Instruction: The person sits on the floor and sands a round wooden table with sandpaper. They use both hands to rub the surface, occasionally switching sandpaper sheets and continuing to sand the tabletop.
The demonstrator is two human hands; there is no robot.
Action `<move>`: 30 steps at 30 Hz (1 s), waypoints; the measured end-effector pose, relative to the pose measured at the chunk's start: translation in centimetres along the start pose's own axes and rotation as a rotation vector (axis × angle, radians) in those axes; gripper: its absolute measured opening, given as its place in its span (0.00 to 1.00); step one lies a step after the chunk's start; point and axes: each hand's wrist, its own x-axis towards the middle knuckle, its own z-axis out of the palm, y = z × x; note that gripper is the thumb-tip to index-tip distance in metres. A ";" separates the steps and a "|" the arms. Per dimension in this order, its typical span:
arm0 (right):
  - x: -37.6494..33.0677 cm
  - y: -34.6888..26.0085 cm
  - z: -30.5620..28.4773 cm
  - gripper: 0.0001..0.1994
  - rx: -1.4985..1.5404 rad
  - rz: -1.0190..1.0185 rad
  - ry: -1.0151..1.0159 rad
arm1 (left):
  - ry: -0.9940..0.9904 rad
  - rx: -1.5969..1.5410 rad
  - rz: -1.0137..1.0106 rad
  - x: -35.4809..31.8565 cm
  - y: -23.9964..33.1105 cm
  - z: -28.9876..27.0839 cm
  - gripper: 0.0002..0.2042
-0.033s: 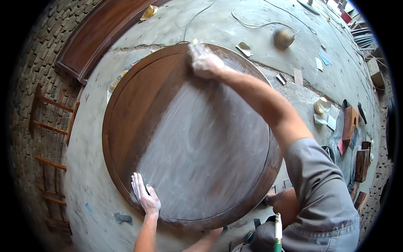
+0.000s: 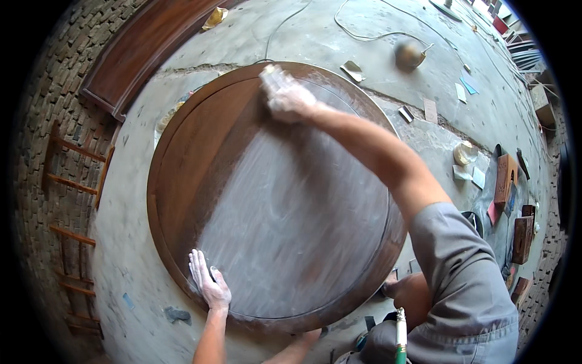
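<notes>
A round dark-brown wooden tabletop (image 2: 182, 164) with a grooved rim lies below me. Pale dust (image 2: 273, 224) covers its middle and right, while the left part shows bare brown wood. My left hand (image 2: 210, 284) rests flat and open on the near-left rim, fingers together, whitened with dust. At the far side, my right hand (image 2: 290, 100) is pressed to the surface. It is dusty and blurred, closed over a small pale piece at its fingertips whose kind I cannot make out.
A long reddish-brown wooden panel (image 2: 145, 45) lies far left, above small ladder-like wooden frames (image 2: 76, 179). Cables (image 2: 364, 37) and scraps of paper (image 2: 353, 70) lie on the grey floor. Wooden blocks (image 2: 504, 179) stand at right. A cigarette (image 2: 401, 330) juts up from the lower edge.
My right hand has shifted slightly left and nearer along the far part of the tabletop. My left hand stays where it was.
</notes>
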 end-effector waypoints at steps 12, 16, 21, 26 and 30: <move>-8.3 10.0 -2.4 0.33 -0.026 0.337 0.060 | 0.040 0.006 0.010 -0.6 -0.6 -0.9 0.28; -14.1 8.9 -6.5 0.28 0.128 0.601 -0.107 | 0.038 -0.006 0.005 -1.0 -0.9 -0.9 0.28; -18.7 7.7 -10.7 0.29 0.418 0.949 -0.254 | 0.057 0.014 0.027 -1.0 -1.4 -0.3 0.26; -24.5 5.0 -10.2 0.28 0.458 0.986 -0.116 | 0.053 0.021 0.083 -0.2 -5.6 -0.6 0.25; -26.7 7.4 -10.3 0.28 -0.124 0.584 -0.498 | 0.248 0.234 -0.062 0.8 -3.8 4.5 0.26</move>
